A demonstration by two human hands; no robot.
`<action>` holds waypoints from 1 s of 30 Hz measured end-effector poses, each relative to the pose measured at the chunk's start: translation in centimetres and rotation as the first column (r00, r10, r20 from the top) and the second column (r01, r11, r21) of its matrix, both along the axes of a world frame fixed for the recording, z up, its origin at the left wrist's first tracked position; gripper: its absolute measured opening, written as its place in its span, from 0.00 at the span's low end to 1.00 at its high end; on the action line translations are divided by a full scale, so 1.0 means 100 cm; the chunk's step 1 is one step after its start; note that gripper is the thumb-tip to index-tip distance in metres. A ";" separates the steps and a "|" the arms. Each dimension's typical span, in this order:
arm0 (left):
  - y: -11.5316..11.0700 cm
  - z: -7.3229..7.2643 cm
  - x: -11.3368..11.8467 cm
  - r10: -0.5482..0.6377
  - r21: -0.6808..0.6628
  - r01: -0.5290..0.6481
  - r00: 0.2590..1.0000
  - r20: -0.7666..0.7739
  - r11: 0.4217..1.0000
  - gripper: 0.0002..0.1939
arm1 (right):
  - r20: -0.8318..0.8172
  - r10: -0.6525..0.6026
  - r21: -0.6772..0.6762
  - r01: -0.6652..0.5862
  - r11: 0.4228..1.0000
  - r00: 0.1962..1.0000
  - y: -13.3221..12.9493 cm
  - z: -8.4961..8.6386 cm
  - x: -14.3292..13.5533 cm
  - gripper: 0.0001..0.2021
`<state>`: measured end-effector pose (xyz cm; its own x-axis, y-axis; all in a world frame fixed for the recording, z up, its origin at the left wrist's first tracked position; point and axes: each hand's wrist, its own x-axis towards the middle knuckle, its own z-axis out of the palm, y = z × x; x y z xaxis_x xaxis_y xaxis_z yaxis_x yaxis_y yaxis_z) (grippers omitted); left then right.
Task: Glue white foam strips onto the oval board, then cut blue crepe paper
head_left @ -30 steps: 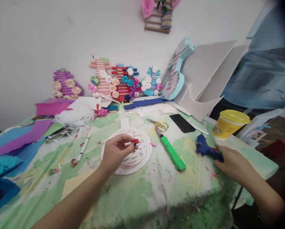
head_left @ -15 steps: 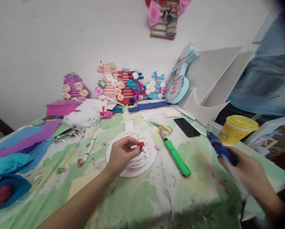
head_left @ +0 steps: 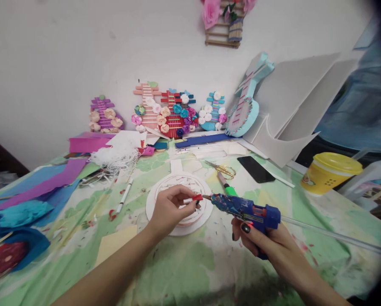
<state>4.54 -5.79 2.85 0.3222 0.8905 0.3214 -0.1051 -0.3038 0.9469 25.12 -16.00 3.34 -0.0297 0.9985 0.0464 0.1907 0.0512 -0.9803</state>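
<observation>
Glue gun (head_left: 239, 208) — tip beside red piece (head_left: 197, 197)

1 small red piece (head_left: 197, 197) right at the nozzle (head_left: 207, 197) of 1 near-level blue glue gun (head_left: 245, 208)

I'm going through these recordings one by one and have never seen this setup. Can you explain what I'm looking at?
There is no machine: these are a person's bare hands, seen from a camera worn on their head, facing forward and down. The left hand pinches a small red piece over a round white piece. The right hand holds a blue glue gun, its nozzle close to the red piece; I can't tell whether they touch. On the patterned tablecloth lie gold-handled scissors, a black phone and tangled white string.
</observation>
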 end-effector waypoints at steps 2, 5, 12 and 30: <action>-0.001 0.001 0.001 -0.022 -0.006 0.022 1.000 0.010 1.000 0.05 | -0.011 0.005 -0.022 -0.005 1.000 1.000 0.001 -0.003 -0.001 0.18; -0.002 0.001 0.001 -0.031 -0.014 0.031 0.999 0.013 0.999 0.05 | -0.007 0.025 -0.056 -0.025 0.998 1.000 0.002 -0.005 0.000 0.19; -0.002 0.000 0.000 -0.029 -0.010 0.029 1.000 0.002 1.000 0.05 | -0.036 0.033 -0.106 -0.037 0.994 0.999 0.003 -0.007 -0.001 0.18; -0.005 0.006 0.001 -0.058 0.010 0.058 0.996 0.061 0.998 0.05 | -0.052 -0.088 -0.093 0.083 0.992 0.995 -0.003 -0.008 0.005 0.19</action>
<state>4.59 -6.25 3.49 0.3525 0.8680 0.3497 -0.1805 -0.3036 0.9356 25.61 -16.28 2.52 0.0556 0.9974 -0.0450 0.1350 -0.0522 -0.9895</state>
